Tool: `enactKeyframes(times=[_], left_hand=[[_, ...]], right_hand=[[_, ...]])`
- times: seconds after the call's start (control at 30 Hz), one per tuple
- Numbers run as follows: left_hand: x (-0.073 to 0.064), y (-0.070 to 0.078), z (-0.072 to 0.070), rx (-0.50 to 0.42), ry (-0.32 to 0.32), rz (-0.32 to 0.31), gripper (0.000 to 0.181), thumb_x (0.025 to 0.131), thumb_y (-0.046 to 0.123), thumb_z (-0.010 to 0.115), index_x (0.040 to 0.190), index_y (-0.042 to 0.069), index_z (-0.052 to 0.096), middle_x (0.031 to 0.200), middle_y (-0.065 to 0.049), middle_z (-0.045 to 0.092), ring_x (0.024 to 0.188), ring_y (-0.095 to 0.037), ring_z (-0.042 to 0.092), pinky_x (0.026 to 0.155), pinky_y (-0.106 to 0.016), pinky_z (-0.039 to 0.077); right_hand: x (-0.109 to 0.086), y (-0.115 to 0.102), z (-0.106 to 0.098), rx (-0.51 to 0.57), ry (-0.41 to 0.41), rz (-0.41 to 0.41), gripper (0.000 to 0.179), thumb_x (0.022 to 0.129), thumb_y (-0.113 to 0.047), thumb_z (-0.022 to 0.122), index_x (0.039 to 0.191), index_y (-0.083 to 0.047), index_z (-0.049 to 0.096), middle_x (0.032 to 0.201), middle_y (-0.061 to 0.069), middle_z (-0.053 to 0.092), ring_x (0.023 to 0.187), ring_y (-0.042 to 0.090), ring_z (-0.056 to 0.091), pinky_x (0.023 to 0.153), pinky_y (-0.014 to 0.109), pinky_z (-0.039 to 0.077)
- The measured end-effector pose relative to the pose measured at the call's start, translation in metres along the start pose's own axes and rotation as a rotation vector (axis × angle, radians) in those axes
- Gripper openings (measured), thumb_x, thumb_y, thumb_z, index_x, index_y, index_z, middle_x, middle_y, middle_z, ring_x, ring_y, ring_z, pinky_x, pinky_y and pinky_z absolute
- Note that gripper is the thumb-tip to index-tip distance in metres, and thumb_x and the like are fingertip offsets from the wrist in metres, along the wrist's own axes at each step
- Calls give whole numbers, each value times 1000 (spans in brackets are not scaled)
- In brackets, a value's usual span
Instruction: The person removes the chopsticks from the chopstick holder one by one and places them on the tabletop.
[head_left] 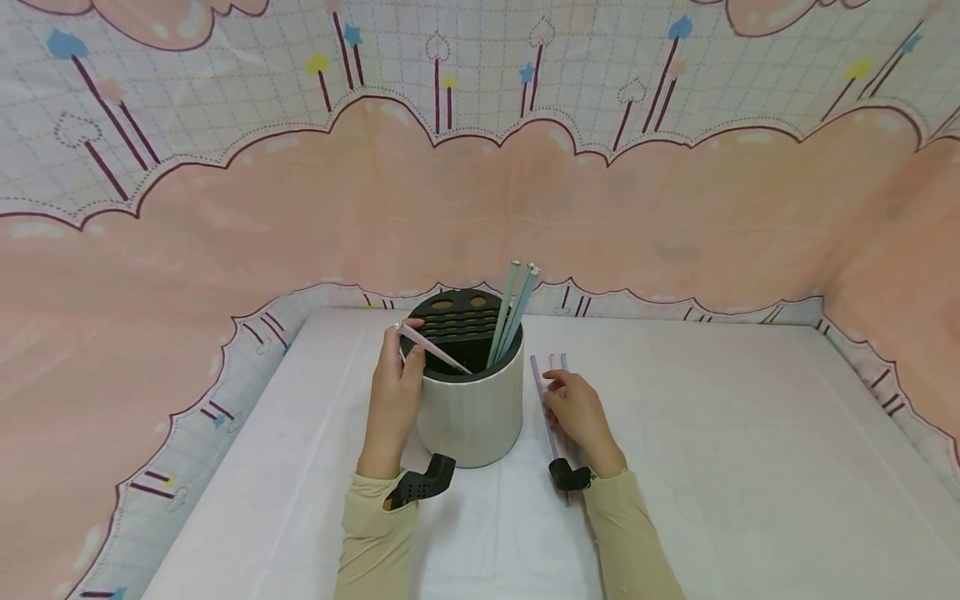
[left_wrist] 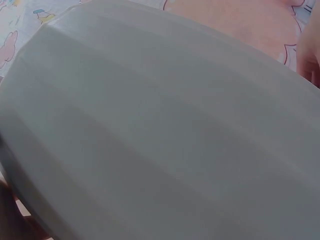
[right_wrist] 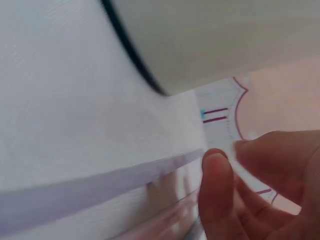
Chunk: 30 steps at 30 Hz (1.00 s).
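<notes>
A ribbed white utensil holder with a black slotted top stands upright on the table. My left hand grips its left side near the rim, fingers curved round the wall. A pink stick leans out of the holder over that hand, between thumb and index finger. Several slim green and blue sticks stand in the same front compartment. To the holder's right, my right hand hovers over a purple stick. A small gap shows between its thumb and index finger, and nothing is pinched there.
Beside the purple stick, a pink stick and a blue stick lie partly under the right hand. A white cloth covers the table. A patterned curtain hangs at the back and sides.
</notes>
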<state>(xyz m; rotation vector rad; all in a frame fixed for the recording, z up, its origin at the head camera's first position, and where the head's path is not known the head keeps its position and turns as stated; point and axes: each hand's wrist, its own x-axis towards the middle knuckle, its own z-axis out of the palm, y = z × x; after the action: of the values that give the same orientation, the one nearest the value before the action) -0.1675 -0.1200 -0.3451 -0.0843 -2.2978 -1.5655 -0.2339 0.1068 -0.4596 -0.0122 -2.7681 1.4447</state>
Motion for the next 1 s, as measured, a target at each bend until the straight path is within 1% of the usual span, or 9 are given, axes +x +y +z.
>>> enactKeyframes(times=[0.1, 0.2, 0.3, 0.43, 0.6, 0.7, 0.77, 0.9, 1.0], left_hand=[[1, 1, 0, -9, -4, 5, 37, 95, 29, 38, 128, 12, 37, 128, -13, 38, 87, -26, 40, 70, -38, 33], [6, -9, 0, -19, -8, 4, 36, 95, 30, 39, 128, 15, 38, 136, -9, 34, 107, -25, 38, 82, -45, 33], [12, -22, 1, -19, -10, 6, 36, 94, 33, 40, 127, 19, 38, 138, -5, 33, 114, -23, 36, 88, -50, 31], [15, -32, 2, -19, -5, 23, 35, 93, 37, 39, 127, 25, 39, 136, 0, 35, 110, -21, 38, 84, -47, 33], [17, -35, 4, -26, 10, 59, 33, 94, 36, 38, 126, 27, 40, 126, -2, 43, 93, -20, 42, 73, -40, 34], [15, -29, 3, -20, 10, 55, 34, 94, 34, 38, 127, 24, 40, 113, -7, 45, 72, -21, 39, 61, -35, 32], [12, -20, 2, -17, 5, 42, 35, 95, 31, 39, 128, 20, 39, 106, -11, 45, 68, -23, 36, 58, -34, 31], [13, -23, 3, -12, 11, 51, 37, 94, 35, 38, 127, 20, 39, 114, -8, 47, 88, -22, 46, 71, -40, 39], [19, -37, 6, -23, 19, 68, 36, 92, 40, 38, 126, 27, 40, 124, -1, 46, 105, -19, 45, 83, -46, 38]], right_hand=[[0, -5, -3, 83, 46, -25, 26, 88, -13, 52, 114, -11, 57, 97, 5, 55, 66, 16, 56, 55, 26, 47], [0, -15, -8, 134, 109, -103, 25, 89, -17, 51, 113, -12, 57, 98, 4, 58, 76, 15, 59, 63, 27, 49], [-3, -28, -12, 193, 166, -193, 24, 91, -22, 50, 112, -14, 57, 99, 1, 61, 85, 13, 59, 72, 30, 48], [-12, -46, -17, 313, 216, -340, 27, 91, -27, 49, 116, -17, 55, 104, -3, 61, 98, 10, 55, 85, 30, 43], [-33, -79, -25, 444, 210, -501, 33, 92, -16, 47, 125, -13, 48, 118, 0, 55, 112, 12, 46, 94, 35, 35], [-48, -100, -30, 450, 172, -521, 39, 92, -12, 46, 131, -10, 41, 127, 3, 49, 118, 15, 41, 96, 40, 32], [-56, -110, -31, 431, 149, -511, 43, 92, -11, 47, 133, -10, 37, 130, 4, 45, 121, 17, 39, 98, 42, 30], [-62, -117, -31, 409, 112, -468, 48, 91, -12, 49, 136, -12, 34, 131, 5, 44, 123, 19, 36, 100, 43, 25], [-56, -110, -27, 400, 109, -467, 49, 90, -18, 51, 136, -20, 34, 128, 2, 47, 123, 16, 36, 100, 46, 23]])
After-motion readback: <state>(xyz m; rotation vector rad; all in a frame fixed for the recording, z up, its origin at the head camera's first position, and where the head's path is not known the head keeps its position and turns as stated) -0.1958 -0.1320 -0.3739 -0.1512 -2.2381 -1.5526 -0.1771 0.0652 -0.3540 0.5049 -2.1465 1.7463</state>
